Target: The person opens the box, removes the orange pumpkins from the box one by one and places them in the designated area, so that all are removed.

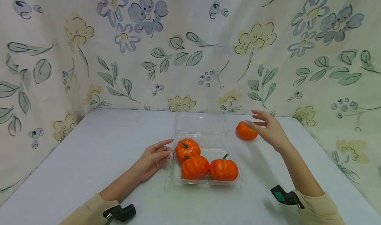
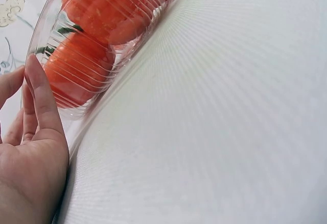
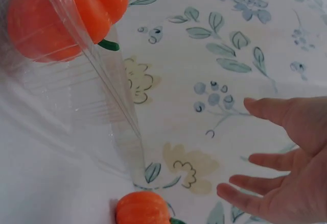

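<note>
A clear plastic clamshell box (image 1: pixel 205 182) lies with its lid (image 1: pixel 199 123) folded back. Inside are three small orange pumpkins with green stems: one at the back left (image 1: pixel 188 149), one at the front left (image 1: pixel 195 167) and one at the front right (image 1: pixel 224 169). My left hand (image 1: pixel 154 160) is at the box's left side, loosely bent fingertips right at the rim. A fourth pumpkin (image 1: pixel 246 131) stands on the table behind and right of the box. My right hand (image 1: pixel 269 131) hovers beside it with spread fingers; in the right wrist view a gap separates them.
The white table (image 1: pixel 119 139) runs back to a hanging cloth (image 1: pixel 184 53) printed with flowers and leaves. Each sleeve carries a small black wrist camera, one at the left (image 1: pixel 120 213) and one at the right (image 1: pixel 287 197).
</note>
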### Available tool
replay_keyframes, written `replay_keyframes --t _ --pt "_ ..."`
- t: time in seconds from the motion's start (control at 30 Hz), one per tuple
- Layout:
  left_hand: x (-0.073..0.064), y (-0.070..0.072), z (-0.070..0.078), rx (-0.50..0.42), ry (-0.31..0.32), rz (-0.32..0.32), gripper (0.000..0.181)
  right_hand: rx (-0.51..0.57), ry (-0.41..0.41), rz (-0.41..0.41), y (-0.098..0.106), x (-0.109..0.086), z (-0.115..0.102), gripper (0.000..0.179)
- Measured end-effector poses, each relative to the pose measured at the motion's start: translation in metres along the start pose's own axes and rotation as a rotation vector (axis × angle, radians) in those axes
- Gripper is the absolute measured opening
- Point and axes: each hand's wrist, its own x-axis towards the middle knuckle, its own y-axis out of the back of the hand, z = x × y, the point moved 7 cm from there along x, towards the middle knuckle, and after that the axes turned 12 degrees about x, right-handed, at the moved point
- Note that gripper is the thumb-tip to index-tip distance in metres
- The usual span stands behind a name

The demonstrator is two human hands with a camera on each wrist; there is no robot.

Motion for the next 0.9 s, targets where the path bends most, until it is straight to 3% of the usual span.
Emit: replay_keyframes --t 0.47,0.9 --pt "-0.001 0.0 0.0 0.0 0.027 0.016 0.048 0.019 0.058 -0.1 -0.018 -0.016 -0.022 0.065" --pt "-0.001 -0.001 0.001 -0.001 0.04 0.031 0.048 0.007 0.085 -0.177 -0.041 -0.031 -0.024 0.058"
